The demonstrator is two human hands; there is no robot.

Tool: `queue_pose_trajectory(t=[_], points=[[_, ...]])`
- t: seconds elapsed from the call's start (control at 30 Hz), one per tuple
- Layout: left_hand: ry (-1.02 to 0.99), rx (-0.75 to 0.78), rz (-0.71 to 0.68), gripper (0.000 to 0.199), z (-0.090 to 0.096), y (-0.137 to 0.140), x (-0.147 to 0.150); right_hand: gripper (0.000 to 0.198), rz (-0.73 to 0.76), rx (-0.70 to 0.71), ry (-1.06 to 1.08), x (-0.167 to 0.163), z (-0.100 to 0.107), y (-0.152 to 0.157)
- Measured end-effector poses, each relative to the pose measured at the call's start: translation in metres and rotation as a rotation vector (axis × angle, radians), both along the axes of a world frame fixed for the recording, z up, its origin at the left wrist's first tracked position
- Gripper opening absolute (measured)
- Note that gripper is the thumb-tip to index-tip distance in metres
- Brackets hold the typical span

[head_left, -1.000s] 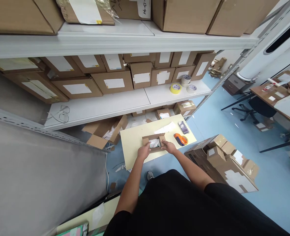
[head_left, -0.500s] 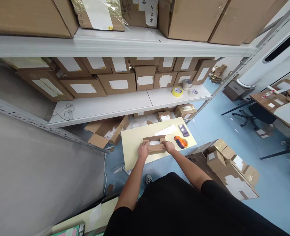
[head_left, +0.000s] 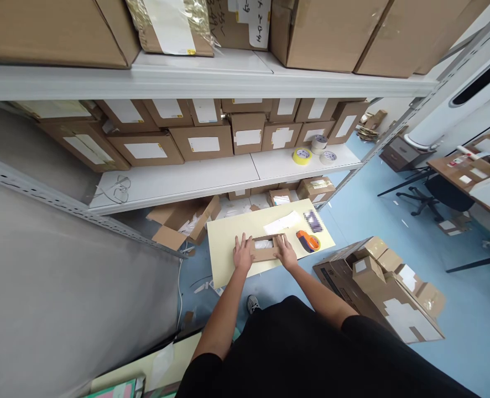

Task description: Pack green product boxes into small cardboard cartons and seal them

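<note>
A small cardboard box (head_left: 264, 255) lies on the pale yellow table (head_left: 224, 237), with something white (head_left: 264, 244) showing through the gap in its top. My left hand (head_left: 243, 253) rests on the box's left end, fingers spread. On the right end lies my right hand (head_left: 285, 252), its fingers stretched out over a flap. An orange tape dispenser (head_left: 307, 240) is to the right of that hand. Behind the box are a white paper sheet (head_left: 282, 222) and, farther right, a dark pixelated item (head_left: 312, 221) that I cannot make out.
Shelving (head_left: 178, 185) stands behind the table, filled with labelled cartons (head_left: 203, 145) and holding tape rolls (head_left: 302, 156). An open carton (head_left: 174, 224) is at the table's left. On the right floor stands a large carton (head_left: 411, 309) with smaller boxes on it.
Both hands have gone from gripping the box's ends to lying on them with fingers spread. The end flaps now lie flatter. The view has shifted slightly.
</note>
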State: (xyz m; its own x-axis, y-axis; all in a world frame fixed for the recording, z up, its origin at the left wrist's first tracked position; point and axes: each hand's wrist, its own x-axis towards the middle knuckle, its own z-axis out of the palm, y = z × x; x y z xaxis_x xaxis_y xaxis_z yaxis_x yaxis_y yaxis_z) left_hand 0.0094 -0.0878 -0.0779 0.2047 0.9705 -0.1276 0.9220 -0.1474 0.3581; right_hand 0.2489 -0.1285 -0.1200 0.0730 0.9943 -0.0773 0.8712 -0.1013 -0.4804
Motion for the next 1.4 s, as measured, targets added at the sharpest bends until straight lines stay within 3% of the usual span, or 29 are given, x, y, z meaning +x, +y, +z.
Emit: queue_pose_trajectory(t=[0.07,0.17,0.3,0.53,0.7,0.83,1.07,1.27,1.4], points=[[0.019,0.011,0.013,0.087,0.001,-0.004,0.003,0.084,0.023,0.047,0.002,0.0,-0.001,-0.007],[0.018,0.015,0.006,0.084,0.0,-0.007,0.005,0.089,-0.01,0.135,0.002,0.0,-0.002,-0.01],[-0.015,-0.048,-0.048,0.067,-0.012,-0.011,0.001,0.081,0.03,0.137,-0.012,0.002,-0.002,-0.01],[0.001,-0.173,-0.088,0.06,-0.037,-0.016,-0.003,0.056,0.094,-0.106,-0.121,0.006,0.0,-0.008],[-0.034,-0.205,-0.1,0.062,-0.039,-0.003,0.0,0.054,0.101,-0.246,-0.191,0.001,0.014,0.015],[-0.041,-0.188,-0.067,0.078,-0.05,-0.008,0.009,0.058,0.115,-0.317,-0.219,0.0,0.018,0.014],[-0.051,-0.121,-0.079,0.076,-0.068,-0.03,0.056,0.062,0.041,-0.345,-0.254,0.028,0.01,-0.007],[0.007,-0.158,-0.162,0.071,-0.059,-0.02,0.119,0.063,-0.06,-0.391,-0.253,0.08,0.019,0.0],[0.137,-0.175,-0.152,0.068,-0.048,-0.019,0.147,0.063,-0.033,-0.413,-0.224,0.103,0.022,0.001]])
